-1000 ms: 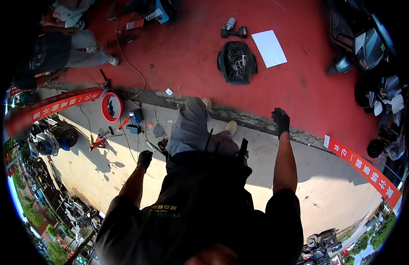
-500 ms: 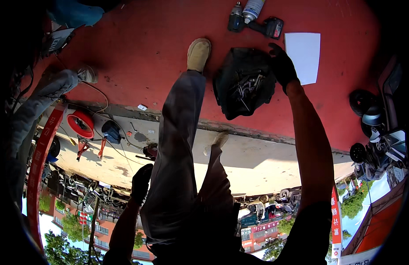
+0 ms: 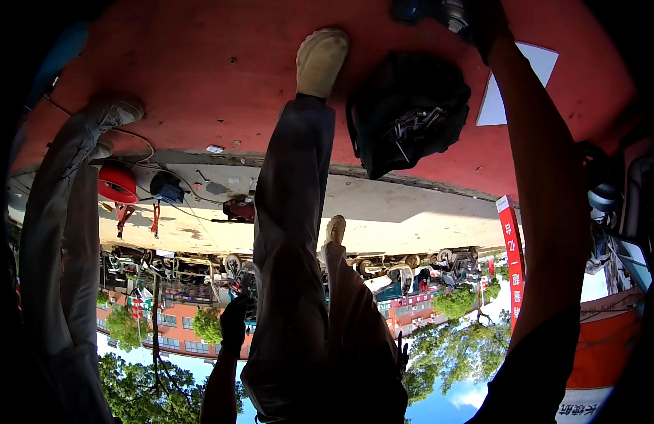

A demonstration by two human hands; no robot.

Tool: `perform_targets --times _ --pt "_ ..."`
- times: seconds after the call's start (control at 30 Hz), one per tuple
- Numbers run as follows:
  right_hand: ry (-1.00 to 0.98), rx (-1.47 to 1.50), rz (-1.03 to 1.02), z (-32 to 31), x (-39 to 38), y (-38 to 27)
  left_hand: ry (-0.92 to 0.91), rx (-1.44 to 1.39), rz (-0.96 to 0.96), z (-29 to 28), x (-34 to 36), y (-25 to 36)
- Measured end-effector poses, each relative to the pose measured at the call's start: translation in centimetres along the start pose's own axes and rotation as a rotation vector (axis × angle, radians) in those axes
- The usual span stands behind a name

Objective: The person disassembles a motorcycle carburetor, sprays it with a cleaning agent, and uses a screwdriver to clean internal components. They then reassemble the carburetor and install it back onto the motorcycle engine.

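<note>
Right hand [image 3: 487, 30] at drill [image 3: 410, 10] and can [image 3: 454, 13], on floor [image 3: 200, 78] beyond bag [image 3: 412, 92]; grip too dark to tell; left hand [image 3: 234, 325] low beside leg [image 3: 292, 212], fingers unclear; can might roll if bumped; shoe [image 3: 321, 62] could snag bag

Can [image 3: 453, 10] beyond tool bag [image 3: 376, 106], metal tools [image 3: 415, 126] inside bag; sheet [image 3: 542, 62] to right (basin [image 3: 116, 185] far left).

You wear two tan shoes [image 3: 321, 63]. At the right you have one black bag [image 3: 405, 85], one white sheet [image 3: 491, 107] and, farther, one power tool [image 3: 408, 10] and one can [image 3: 454, 17]; at the left, one red basin [image 3: 117, 186].
</note>
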State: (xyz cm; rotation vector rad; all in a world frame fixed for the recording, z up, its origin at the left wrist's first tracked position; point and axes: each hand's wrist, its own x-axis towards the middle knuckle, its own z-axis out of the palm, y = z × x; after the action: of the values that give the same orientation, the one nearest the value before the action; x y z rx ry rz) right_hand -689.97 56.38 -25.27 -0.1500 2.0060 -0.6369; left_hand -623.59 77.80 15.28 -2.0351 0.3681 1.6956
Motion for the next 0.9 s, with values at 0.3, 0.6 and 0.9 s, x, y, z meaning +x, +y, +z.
perform_targets --times 0.3,0.6,0.9 --pt "-0.349 0.547 0.248 -16.2 -27.6 2.9 0.033 -0.253 0.228 4.1 -0.6 -3.3" --pt "-0.585 1.218 0.565 -20.5 -58.9 21.9 0.261 -0.361 0.942 19.1 -11.1 -16.9" --pt "-0.864 1.284 0.378 -17.6 -87.2 30.2 0.239 -0.224 1.464 37.6 -26.4 -34.3"
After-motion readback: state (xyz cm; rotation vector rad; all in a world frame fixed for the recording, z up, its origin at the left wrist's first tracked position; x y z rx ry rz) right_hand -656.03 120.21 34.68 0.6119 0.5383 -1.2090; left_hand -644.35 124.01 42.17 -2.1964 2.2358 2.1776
